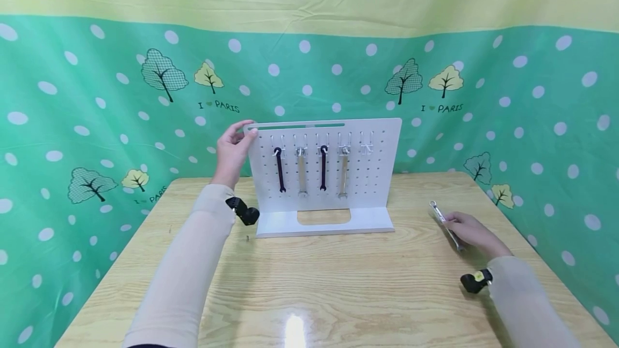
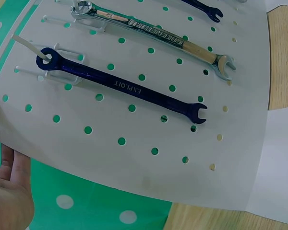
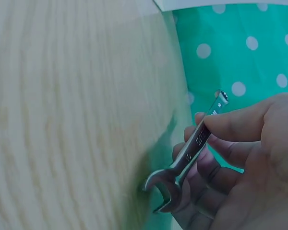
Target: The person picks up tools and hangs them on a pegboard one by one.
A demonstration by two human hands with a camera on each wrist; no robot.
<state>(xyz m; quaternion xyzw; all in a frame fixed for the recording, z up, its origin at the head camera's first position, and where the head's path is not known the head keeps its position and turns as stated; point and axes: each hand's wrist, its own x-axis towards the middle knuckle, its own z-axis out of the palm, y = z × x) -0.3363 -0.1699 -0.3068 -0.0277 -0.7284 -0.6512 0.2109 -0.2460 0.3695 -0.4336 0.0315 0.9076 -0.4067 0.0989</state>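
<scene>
My left hand grips the upper left corner of a white pegboard, thumb on the front and fingers behind. In the left wrist view part of that hand shows under the board's edge. My right hand pinches a silver combination wrench over the right side of the table. Its open jaw end points down in the right wrist view, where the thumb presses the shank of the wrench. On the board's hooks hang a dark blue wrench, a silver wrench, another dark wrench and another silver wrench.
At the right end of the row, a white hook carries no wrench. The board's foot stands on the wooden table. A tiny object lies by its left front corner. Green dotted cloth hangs behind and beside the table.
</scene>
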